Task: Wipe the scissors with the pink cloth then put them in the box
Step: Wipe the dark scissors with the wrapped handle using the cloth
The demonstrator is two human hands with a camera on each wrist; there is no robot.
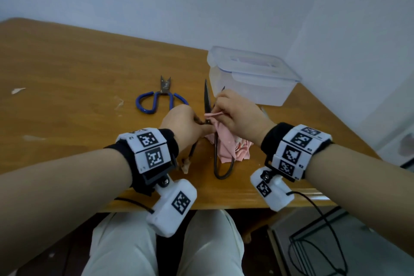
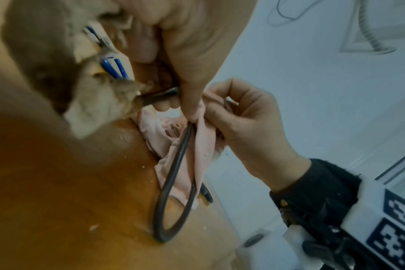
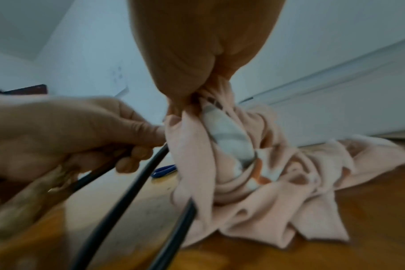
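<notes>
Black iron scissors [image 1: 206,98] stand with blades apart, pointing away from me, and their loop handle [image 2: 173,182] touches the table. My left hand [image 1: 197,122] grips them near the pivot, beside a handle wrapped in frayed beige stuff [image 2: 99,102]. My right hand [image 1: 220,105] pinches the pink cloth [image 1: 226,141] around the right-hand blade, which is mostly hidden by cloth and fingers. In the right wrist view the cloth [image 3: 254,191] hangs bunched from my fingers [image 3: 185,87] down onto the table. The clear plastic box [image 1: 253,74] stands just behind my right hand.
A second pair of scissors with blue handles [image 1: 156,98] lies on the wooden table [image 1: 67,85] left of the black ones. Small pale scraps [image 1: 18,90] dot the tabletop. The wall runs close behind the box. A black cable [image 1: 324,231] hangs at the right.
</notes>
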